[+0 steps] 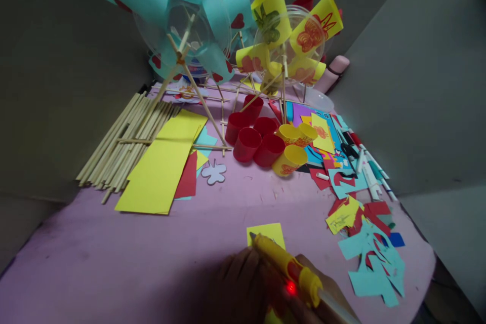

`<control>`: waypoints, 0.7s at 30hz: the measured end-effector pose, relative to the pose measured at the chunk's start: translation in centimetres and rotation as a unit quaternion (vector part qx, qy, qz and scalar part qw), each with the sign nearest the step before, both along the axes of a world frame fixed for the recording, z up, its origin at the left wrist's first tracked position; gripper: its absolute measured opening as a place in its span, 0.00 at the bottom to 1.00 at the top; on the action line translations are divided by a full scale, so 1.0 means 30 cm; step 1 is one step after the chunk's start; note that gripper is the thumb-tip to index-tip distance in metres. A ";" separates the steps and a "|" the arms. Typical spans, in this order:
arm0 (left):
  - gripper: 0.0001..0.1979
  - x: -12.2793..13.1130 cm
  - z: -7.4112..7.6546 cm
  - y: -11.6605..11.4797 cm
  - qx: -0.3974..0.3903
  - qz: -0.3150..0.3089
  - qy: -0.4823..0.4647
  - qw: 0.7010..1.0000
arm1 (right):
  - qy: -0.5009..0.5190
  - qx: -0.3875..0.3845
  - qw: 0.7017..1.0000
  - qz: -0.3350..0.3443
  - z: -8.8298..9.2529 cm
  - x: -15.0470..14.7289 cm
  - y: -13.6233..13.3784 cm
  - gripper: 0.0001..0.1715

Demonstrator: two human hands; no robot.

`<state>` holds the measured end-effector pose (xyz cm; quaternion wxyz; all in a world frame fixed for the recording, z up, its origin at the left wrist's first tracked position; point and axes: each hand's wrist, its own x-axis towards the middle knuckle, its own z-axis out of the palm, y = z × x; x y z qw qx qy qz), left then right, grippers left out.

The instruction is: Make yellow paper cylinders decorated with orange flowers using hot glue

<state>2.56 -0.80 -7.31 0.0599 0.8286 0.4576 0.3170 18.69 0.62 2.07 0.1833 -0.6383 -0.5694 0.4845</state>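
Head view: right hand [331,283] closed round yellow glue gun [279,254], nozzle [253,236] over small yellow paper [267,229] on pink table [190,243]; left hand [240,283] half-curled just beside, any hold unclear. Gluing seems in hand; next move likely calls for steady tip, fingers clear.

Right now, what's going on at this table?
A person's right hand holds a yellow glue gun, its nozzle over a small yellow paper; the left hand is close beside it. Beyond them stand red tubes and yellow tubes. Pinwheels rise at the back, sticks lie at left, paper scraps at right.
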 end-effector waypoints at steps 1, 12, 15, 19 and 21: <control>0.22 -0.003 -0.002 0.000 0.002 -0.007 0.005 1.000 | -0.015 0.004 1.000 0.003 0.005 -0.003 0.002 0.17; 0.22 -0.012 0.006 0.002 -0.012 -0.021 0.025 0.999 | -0.039 0.008 0.999 -0.006 0.032 -0.020 0.002 0.14; 0.19 -0.013 0.015 0.001 -0.046 -0.023 0.030 0.998 | -0.055 0.013 0.998 0.000 0.036 -0.023 0.003 0.14; 0.16 -0.010 0.022 0.004 -0.088 -0.045 0.030 0.995 | -0.071 0.014 0.997 0.023 0.029 -0.022 0.002 0.15; 0.16 -0.008 0.028 0.003 -0.096 -0.041 0.030 0.994 | -0.079 0.021 0.996 0.028 0.021 -0.020 0.001 0.15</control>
